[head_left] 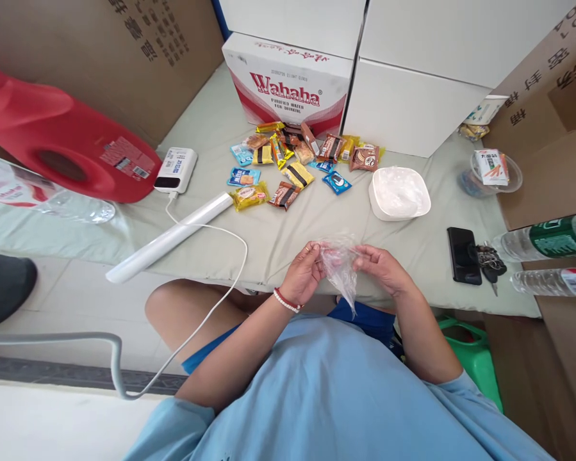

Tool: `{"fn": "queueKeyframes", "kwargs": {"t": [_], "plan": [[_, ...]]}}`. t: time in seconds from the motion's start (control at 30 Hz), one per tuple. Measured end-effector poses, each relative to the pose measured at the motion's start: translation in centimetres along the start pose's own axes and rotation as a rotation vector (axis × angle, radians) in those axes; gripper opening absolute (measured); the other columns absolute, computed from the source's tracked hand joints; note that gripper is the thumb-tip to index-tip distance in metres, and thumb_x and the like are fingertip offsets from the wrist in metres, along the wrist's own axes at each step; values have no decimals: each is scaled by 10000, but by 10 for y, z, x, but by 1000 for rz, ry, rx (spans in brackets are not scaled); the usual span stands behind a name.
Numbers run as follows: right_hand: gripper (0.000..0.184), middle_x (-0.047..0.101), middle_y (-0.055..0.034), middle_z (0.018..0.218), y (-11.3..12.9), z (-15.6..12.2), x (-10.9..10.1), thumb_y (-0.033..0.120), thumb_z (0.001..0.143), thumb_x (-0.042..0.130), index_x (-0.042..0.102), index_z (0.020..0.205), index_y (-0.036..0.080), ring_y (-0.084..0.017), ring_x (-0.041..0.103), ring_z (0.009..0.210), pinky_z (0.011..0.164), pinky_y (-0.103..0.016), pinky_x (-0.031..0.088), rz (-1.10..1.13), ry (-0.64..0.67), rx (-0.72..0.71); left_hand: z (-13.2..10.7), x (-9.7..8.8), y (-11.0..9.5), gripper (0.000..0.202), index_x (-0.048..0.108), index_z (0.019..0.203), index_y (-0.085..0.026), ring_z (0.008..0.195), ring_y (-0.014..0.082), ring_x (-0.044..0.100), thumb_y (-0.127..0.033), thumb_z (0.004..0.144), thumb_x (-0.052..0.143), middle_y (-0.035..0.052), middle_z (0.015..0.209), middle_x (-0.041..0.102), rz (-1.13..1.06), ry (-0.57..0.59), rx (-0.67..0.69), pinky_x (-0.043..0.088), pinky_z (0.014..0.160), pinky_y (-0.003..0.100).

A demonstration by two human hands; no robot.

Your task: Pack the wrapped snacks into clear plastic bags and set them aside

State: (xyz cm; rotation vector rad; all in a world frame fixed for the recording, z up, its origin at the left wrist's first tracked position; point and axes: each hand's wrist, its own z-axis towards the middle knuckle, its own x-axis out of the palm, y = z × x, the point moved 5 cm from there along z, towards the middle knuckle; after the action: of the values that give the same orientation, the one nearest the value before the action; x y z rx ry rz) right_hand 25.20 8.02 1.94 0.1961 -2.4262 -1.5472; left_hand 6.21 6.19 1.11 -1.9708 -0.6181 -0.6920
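A thin clear plastic bag (pixel 339 269) hangs between my two hands, close to the front edge of the cloth-covered surface. My left hand (pixel 307 272) pinches its left side near the top. On the right side, my right hand (pixel 381 266) grips the bag between thumb and fingers. Beyond my hands stands a white plastic tub (pixel 381 203) with crumpled clear plastic (pixel 403 191) inside. Several small wrapped snacks (pixel 297 174) in yellow, brown and blue packets lie in a loose pile farther back.
A white roll (pixel 172 237) and a white power bank (pixel 176 169) with a cable lie left, beside a red jug (pixel 76 141). A Wahaha box (pixel 288 80) stands behind. At right are a phone (pixel 463 255), keys (pixel 490 261) and bottles (pixel 551 238).
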Motion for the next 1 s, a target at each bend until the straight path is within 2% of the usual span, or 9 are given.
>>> {"fn": "queueKeyframes", "kwargs": {"t": [0.07, 0.27, 0.37, 0.5, 0.63, 0.73, 0.83, 0.9, 1.0], "plan": [[437, 708, -2, 802, -6, -2, -1, 477, 643, 932, 756, 923, 191, -149, 600, 751, 750, -282, 454, 36, 21, 28, 1, -5, -4, 364, 675, 1021, -204, 765, 164, 739, -473, 818, 811, 34, 926, 768, 8, -12, -13, 580, 688, 274], [344, 663, 22, 807, 4, -2, -22, 471, 687, 907, 715, 843, 232, -131, 582, 761, 765, -266, 483, 161, -262, -207, 1, -24, -16, 307, 690, 963, -130, 792, 158, 743, -369, 825, 823, 99, 937, 780, 159, -9, -105, 587, 736, 263], [354, 628, 28, 740, 10, 0, -19, 497, 701, 891, 704, 858, 240, -120, 569, 675, 641, -247, 474, 192, -247, -198, 6, -30, -23, 325, 679, 917, -146, 619, 99, 645, -384, 778, 850, 27, 752, 718, 157, -31, -66, 526, 618, 215], [414, 555, 47, 621, 13, 5, -10, 575, 729, 839, 703, 860, 206, -65, 374, 451, 416, -218, 252, 17, -165, -67, 10, -35, -36, 409, 670, 850, -155, 477, 53, 401, -503, 728, 848, -66, 558, 491, 230, -62, -25, 311, 466, 182], [469, 528, 58, 587, 19, 12, -9, 597, 694, 844, 695, 856, 183, -50, 341, 437, 412, -209, 217, -95, -149, -38, 8, -34, -51, 568, 709, 925, -157, 544, 99, 421, -702, 765, 707, -34, 633, 528, 580, 56, -75, 318, 517, 239], [486, 509, 64, 578, 26, 17, -14, 606, 680, 842, 677, 855, 184, -50, 333, 441, 410, -205, 208, -93, -177, -56, 7, -40, -60, 460, 723, 880, -162, 675, 146, 517, -563, 673, 809, -16, 725, 615, 1028, 116, -44, 384, 628, 269], [480, 510, 58, 576, 33, 21, -21, 608, 684, 834, 671, 847, 187, -57, 345, 452, 412, -205, 214, -101, -228, -98, 8, -57, -67, 253, 676, 706, -175, 633, 152, 504, -417, 682, 744, -35, 612, 571, 1287, 25, -25, 373, 620, 279], [467, 511, 55, 577, 36, 22, -26, 601, 693, 829, 671, 845, 189, -63, 355, 461, 415, -207, 222, -110, -255, -124, 8, -67, -71, 181, 660, 690, -179, 631, 150, 526, -350, 667, 712, -36, 617, 589, 1244, -42, -6, 389, 621, 275], [454, 509, 54, 581, 37, 25, -29, 597, 701, 819, 664, 839, 194, -69, 362, 467, 421, -213, 229, -129, -262, -139, 7, -76, -76, 224, 628, 755, -182, 693, 153, 617, -292, 614, 763, -27, 697, 645, 899, -112, -32, 464, 667, 268]]}}
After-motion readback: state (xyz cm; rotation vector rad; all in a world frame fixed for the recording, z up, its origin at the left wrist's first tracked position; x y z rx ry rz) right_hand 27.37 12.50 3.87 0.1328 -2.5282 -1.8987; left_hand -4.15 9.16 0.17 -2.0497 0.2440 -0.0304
